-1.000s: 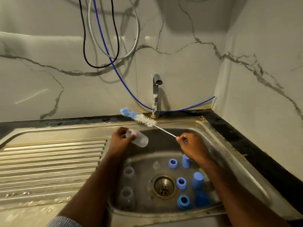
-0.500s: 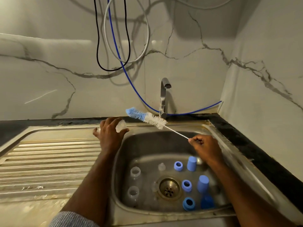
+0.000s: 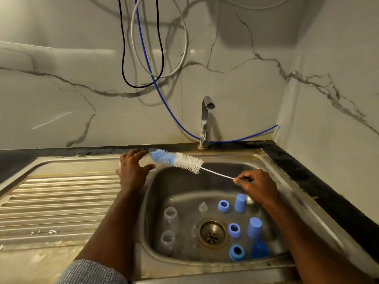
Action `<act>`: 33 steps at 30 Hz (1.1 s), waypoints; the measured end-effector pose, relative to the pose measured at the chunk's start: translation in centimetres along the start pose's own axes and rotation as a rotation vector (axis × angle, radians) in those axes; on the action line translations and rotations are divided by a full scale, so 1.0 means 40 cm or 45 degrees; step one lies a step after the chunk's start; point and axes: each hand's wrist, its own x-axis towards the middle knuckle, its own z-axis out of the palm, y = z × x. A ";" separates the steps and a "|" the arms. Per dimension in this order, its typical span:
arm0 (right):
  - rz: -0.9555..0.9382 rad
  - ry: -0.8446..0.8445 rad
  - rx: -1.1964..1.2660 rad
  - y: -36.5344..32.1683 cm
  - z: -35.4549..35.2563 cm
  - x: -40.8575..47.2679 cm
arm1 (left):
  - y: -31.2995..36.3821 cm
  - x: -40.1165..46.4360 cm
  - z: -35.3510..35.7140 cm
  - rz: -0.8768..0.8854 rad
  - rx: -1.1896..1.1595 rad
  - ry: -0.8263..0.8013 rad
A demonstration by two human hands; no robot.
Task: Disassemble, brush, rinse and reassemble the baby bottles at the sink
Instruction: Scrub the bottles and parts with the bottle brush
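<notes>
While we scrub, bristly brush (image 3: pixel 178 160) meets clear bottle (image 3: pixel 146 160).
Left hand (image 3: pixel 131 171) fingers curl round it; right hand (image 3: pixel 256 186) pinches the twisted wire handle.

A scuffed stainless-steel sink unit (image 3: pixel 320 214) with a ribbed draining board (image 3: pixel 57 206) on its left is set into a black stone worktop (image 3: pixel 307 167), and a chrome tap (image 3: pixel 205 119) stands at its back rim. In the steel basin, around the brass drain (image 3: pixel 212 234), stand two clear plastic bottle bodies (image 3: pixel 170 216) on the left. A clear teat (image 3: pixel 203 207) lies behind the drain, with three blue screw rings (image 3: pixel 234 230) and three blue caps (image 3: pixel 254 226) on the right.
</notes>
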 end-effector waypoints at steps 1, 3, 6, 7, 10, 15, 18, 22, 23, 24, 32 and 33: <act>0.000 0.009 0.014 0.006 -0.004 0.003 | -0.002 0.001 0.002 0.031 -0.002 -0.063; -0.012 -0.004 0.001 0.017 -0.014 0.005 | -0.002 0.004 0.004 0.084 0.002 -0.164; -0.009 -0.025 -0.039 0.019 -0.026 0.001 | -0.002 0.005 0.008 0.087 -0.027 -0.155; -0.006 -0.004 -0.028 0.020 -0.025 0.001 | -0.003 0.003 0.008 0.054 -0.060 -0.110; -0.013 -0.004 -0.017 0.015 -0.020 0.003 | -0.008 -0.001 0.004 -0.010 -0.099 -0.013; -0.099 -0.044 -0.028 0.019 -0.015 0.007 | -0.008 0.001 0.018 0.184 -0.009 -0.183; -0.145 -0.148 -0.017 0.006 -0.007 -0.001 | 0.046 -0.015 0.040 0.430 0.071 -0.373; -0.031 -0.021 0.184 0.038 -0.015 0.006 | 0.100 -0.038 0.029 0.494 -0.011 -0.411; -0.016 -0.003 0.244 0.049 -0.018 0.011 | 0.098 -0.043 0.013 0.497 -0.093 -0.409; -0.022 -0.013 0.293 0.054 -0.019 0.015 | 0.088 -0.045 -0.004 0.473 -0.188 -0.384; -0.224 -0.089 0.264 -0.009 0.038 0.032 | 0.023 -0.077 -0.067 -0.097 -0.875 -0.180; -0.238 -0.012 0.156 -0.010 0.037 0.038 | 0.033 -0.078 -0.059 -0.146 -0.950 -0.146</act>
